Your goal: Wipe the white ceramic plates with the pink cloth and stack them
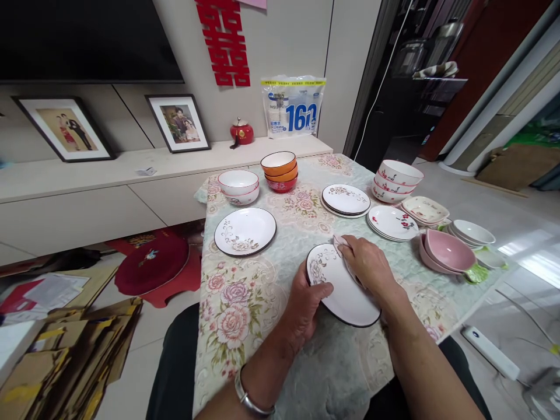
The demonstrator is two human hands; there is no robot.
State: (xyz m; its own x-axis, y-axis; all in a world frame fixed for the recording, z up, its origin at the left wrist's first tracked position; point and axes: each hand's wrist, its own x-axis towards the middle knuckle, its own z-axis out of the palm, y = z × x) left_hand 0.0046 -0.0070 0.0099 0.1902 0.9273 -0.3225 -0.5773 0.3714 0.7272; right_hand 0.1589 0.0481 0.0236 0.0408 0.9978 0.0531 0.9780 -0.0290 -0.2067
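My left hand [309, 300] grips the left rim of a white oval plate [350, 300] with a dark edge and a brown flower pattern, its thumb lying over the top face. Pressed on the plate's upper right part is my right hand [367, 262], closed on a pale pinkish cloth [340, 241] that mostly hides under the fingers. The plate is held tilted above the near side of the table. A similar flowered plate [245, 231] lies flat to the left. Farther off, a stack of matching plates [346, 199] sits beyond my hands.
On the flowered tablecloth [236, 318] stand white bowls [238, 186], orange and red bowls [280, 169], red-flowered bowls [396, 181], small plates [392, 223] and pink leaf-handled bowls [448, 251]. A red stool [153, 268] and flattened cardboard [74, 356] are at left. A cabinet [175, 169] runs behind.
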